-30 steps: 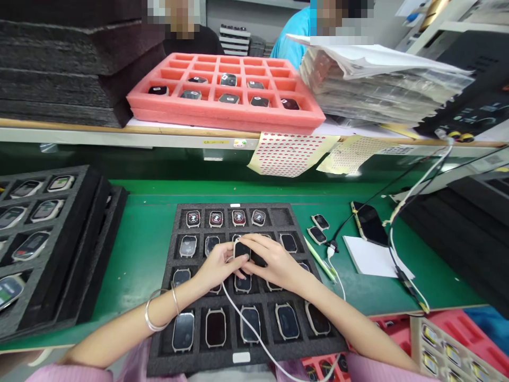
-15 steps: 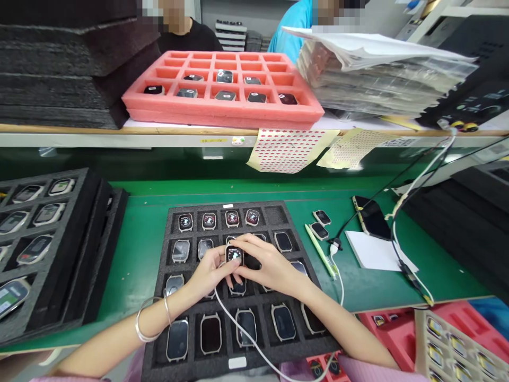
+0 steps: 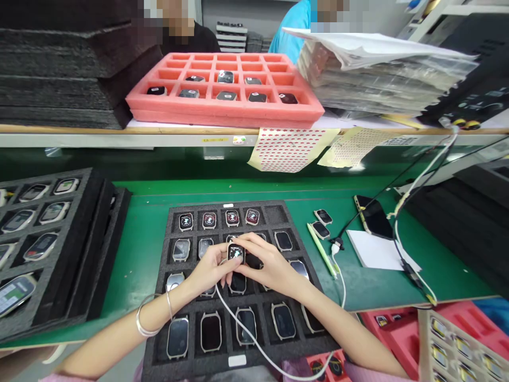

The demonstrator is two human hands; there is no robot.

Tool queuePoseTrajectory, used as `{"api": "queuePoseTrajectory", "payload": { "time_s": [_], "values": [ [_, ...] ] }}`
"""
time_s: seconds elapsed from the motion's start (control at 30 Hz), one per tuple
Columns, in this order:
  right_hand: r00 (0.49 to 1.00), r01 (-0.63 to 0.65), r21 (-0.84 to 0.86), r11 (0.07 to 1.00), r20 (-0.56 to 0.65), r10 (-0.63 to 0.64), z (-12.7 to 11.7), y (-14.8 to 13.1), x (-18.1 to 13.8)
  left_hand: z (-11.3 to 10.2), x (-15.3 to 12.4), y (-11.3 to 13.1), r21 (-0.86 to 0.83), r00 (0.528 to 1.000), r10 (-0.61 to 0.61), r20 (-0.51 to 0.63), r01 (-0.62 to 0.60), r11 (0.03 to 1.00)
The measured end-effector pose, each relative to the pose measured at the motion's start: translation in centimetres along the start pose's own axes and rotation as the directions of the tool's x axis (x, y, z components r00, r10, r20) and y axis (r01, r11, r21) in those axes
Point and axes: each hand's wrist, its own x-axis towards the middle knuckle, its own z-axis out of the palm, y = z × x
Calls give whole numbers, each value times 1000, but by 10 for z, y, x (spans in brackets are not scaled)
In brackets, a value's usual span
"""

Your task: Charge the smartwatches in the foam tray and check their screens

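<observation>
– What's in your fingers?
– Mid-frame, here it is: a small square watch with a pale metal case and a lit dark screen point(image 3: 236, 251), up over the dark-grey foam tray with square pockets point(image 3: 207, 363). My left hand point(image 3: 212, 265) is closed on it, thumb across the screen's lower right corner. My right hand point(image 3: 272, 262) curves in, fingertips at the top edge; gripping or only steadying, I can't tell.
– What's the knack?
– Light pinch on the case edges, I'd say, thumb low so the face reads. And mind the thin white cable point(image 3: 238, 322) trailing from below my left hand to the bottom of the frame; a snag could jerk my hold.
– And the arms?
– Left slants up from the lower left, right from the lower right, right knuckles uppermost, fingers meeting at the watch.
</observation>
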Motion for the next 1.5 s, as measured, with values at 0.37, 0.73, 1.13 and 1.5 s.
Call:
{"api": "queuePoseTrajectory", "payload": {
  "time_s": [0.37,0.73,1.13,1.5],
  "values": [
    [944,-282,-408,869,-279,175,-57,29,-32,2,-2,-5,67,999,-27,39,24,997],
    [782,-596,-720,356,-419,462,-84,95,-93,3,-5,-12,51,995,-56,87,51,997],
    [840,-538,-709,456,-402,366,-85,63,-32,4,-8,-5,44,983,-108,150,102,994],
    [978,64,-359,931,209,14,-9,-28,-13,7,-11,-13,155,976,-129,174,103,983]
  ]
}}
